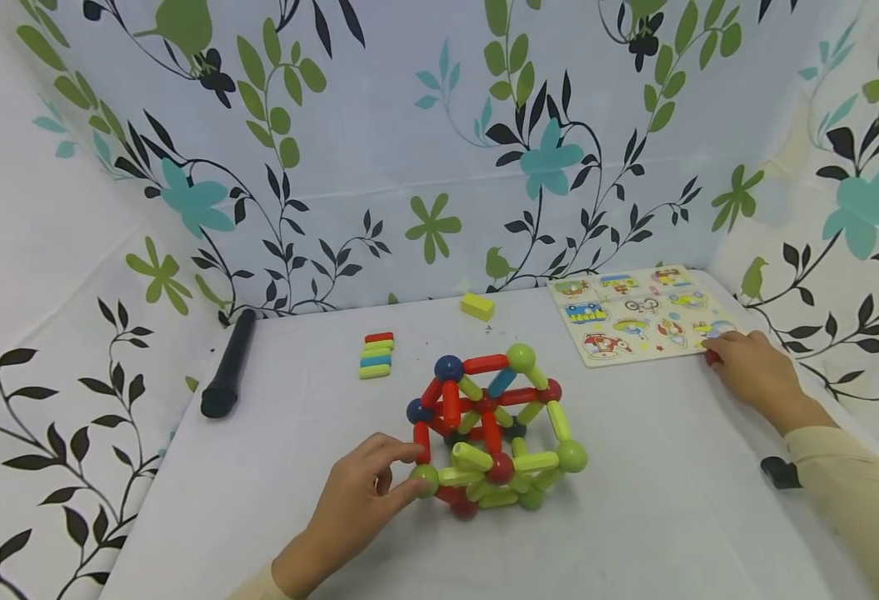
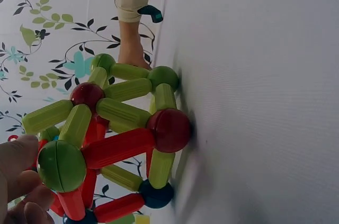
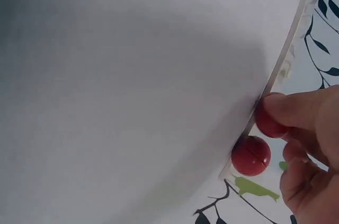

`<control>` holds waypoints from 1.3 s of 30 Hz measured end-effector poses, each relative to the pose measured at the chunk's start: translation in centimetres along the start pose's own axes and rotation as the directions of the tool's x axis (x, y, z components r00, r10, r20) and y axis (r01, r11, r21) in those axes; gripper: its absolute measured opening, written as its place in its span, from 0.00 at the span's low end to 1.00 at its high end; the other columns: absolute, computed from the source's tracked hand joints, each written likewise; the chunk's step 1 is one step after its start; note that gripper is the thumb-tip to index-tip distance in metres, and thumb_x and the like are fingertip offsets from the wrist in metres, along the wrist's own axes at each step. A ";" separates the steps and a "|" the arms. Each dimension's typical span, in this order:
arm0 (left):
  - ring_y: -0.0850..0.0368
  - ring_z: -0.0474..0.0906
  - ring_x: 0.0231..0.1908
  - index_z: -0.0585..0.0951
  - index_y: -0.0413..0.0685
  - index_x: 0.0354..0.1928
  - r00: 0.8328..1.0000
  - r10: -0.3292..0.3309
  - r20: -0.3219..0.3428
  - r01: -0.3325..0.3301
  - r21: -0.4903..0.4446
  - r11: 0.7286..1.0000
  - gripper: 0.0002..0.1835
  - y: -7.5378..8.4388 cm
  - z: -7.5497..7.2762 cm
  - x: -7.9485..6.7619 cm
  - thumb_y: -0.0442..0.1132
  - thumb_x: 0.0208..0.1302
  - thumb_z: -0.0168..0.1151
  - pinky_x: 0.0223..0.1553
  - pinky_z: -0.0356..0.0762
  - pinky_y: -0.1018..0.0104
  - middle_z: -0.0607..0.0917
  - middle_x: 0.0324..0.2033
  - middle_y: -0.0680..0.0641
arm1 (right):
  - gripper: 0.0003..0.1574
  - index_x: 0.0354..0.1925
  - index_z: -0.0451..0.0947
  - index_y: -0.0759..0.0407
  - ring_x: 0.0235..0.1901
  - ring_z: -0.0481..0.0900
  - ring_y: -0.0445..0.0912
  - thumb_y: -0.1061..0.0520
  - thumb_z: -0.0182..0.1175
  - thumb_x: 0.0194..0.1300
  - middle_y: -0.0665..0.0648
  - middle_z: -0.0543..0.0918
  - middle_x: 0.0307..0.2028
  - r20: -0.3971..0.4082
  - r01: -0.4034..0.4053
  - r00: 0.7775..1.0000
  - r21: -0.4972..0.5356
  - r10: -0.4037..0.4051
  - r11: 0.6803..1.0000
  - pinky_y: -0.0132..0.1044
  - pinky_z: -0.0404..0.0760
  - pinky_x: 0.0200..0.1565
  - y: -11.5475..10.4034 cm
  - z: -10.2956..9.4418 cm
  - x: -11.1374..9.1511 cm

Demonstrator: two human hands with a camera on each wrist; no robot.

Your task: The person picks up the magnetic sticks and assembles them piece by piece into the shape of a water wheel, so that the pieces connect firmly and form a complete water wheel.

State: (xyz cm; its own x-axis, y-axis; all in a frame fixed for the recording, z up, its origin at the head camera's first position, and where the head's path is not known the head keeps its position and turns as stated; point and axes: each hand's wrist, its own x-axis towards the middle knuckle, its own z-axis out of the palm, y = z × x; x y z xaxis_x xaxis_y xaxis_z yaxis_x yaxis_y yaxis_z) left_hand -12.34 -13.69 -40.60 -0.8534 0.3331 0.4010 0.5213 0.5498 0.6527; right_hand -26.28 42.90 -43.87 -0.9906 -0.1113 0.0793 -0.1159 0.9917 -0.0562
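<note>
A toy frame of magnetic balls and rods [image 1: 490, 421], in red, green, yellow-green and blue, stands on the table. My left hand [image 1: 360, 500] grips its near left corner, thumb and forefinger at a green ball [image 1: 426, 481]; the left wrist view shows the fingers close by that ball [image 2: 62, 166]. At the far right my right hand [image 1: 756, 375] reaches to the corner of a picture puzzle board [image 1: 606, 358]. In the right wrist view its thumb and finger pinch a red ball [image 3: 271, 118], and a second red ball [image 3: 251, 155] lies right beside it.
Several short coloured rods [image 1: 376, 356] lie in a row behind the toy frame. A yellow block [image 1: 477, 307] is near the back edge. A black microphone [image 1: 230, 367] lies along the left side. Leaf-patterned cloth [image 1: 379, 167] surrounds the white table [image 1: 297, 400].
</note>
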 end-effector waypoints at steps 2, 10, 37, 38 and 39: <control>0.71 0.66 0.24 0.87 0.53 0.49 0.999 0.042 -0.002 -0.042 0.007 0.999 0.19 -0.4 0.3 -0.3 0.42 0.55 0.79 0.23 0.70 0.77 0.82 0.38 0.62 | 0.28 0.61 0.75 0.72 0.48 0.74 0.69 0.62 0.65 0.66 0.76 0.78 0.55 -0.026 0.002 1.000 0.041 -0.001 0.999 0.64 0.78 0.43 -0.6 -0.3 0.1; 0.67 0.70 0.26 0.87 0.51 0.49 0.990 0.138 -0.012 -0.137 0.039 0.990 0.19 -1.1 0.5 -1.1 0.40 0.54 0.80 0.25 0.71 0.78 0.81 0.39 0.62 | 0.30 0.63 0.76 0.65 0.44 0.79 0.56 0.55 0.68 0.68 0.65 0.84 0.49 -0.208 0.244 0.961 0.315 -0.185 0.917 0.51 0.79 0.40 -12.2 -6.6 -0.9; 0.70 0.68 0.26 0.87 0.52 0.48 0.985 0.174 -0.002 -0.174 0.038 0.984 0.19 -1.2 0.4 -0.8 0.39 0.53 0.80 0.25 0.71 0.80 0.81 0.38 0.61 | 0.29 0.54 0.81 0.46 0.36 0.78 0.40 0.44 0.77 0.56 0.47 0.82 0.40 -0.415 0.847 0.495 0.032 -0.764 0.531 0.25 0.78 0.36 -32.9 -9.0 -5.9; 0.70 0.68 0.26 0.87 0.52 0.48 0.984 0.177 -0.004 -0.177 0.039 0.983 0.19 -1.2 0.4 -0.7 0.39 0.52 0.80 0.25 0.71 0.80 0.81 0.38 0.61 | 0.29 0.54 0.82 0.46 0.36 0.78 0.40 0.44 0.77 0.56 0.47 0.82 0.39 -0.411 0.846 0.497 0.034 -0.764 0.532 0.24 0.79 0.36 -32.9 -9.0 -5.9; 0.70 0.68 0.26 0.87 0.52 0.48 0.984 0.179 -0.004 -0.179 0.039 0.983 0.19 -1.2 0.4 -0.7 0.39 0.52 0.80 0.25 0.71 0.80 0.81 0.38 0.61 | 0.29 0.55 0.82 0.46 0.36 0.78 0.40 0.44 0.77 0.56 0.47 0.82 0.39 -0.405 0.845 0.501 0.037 -0.765 0.534 0.24 0.79 0.36 -32.9 -9.0 -5.9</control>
State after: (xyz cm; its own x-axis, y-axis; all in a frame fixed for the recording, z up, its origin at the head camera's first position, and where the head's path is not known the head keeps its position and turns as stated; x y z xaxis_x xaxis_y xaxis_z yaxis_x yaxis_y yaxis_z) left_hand -12.35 -14.30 -41.90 -0.7461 0.4232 0.5140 0.6651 0.5109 0.5446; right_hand -15.99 11.53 -33.50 -0.3781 -0.7878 0.4862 -0.9014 0.4330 0.0005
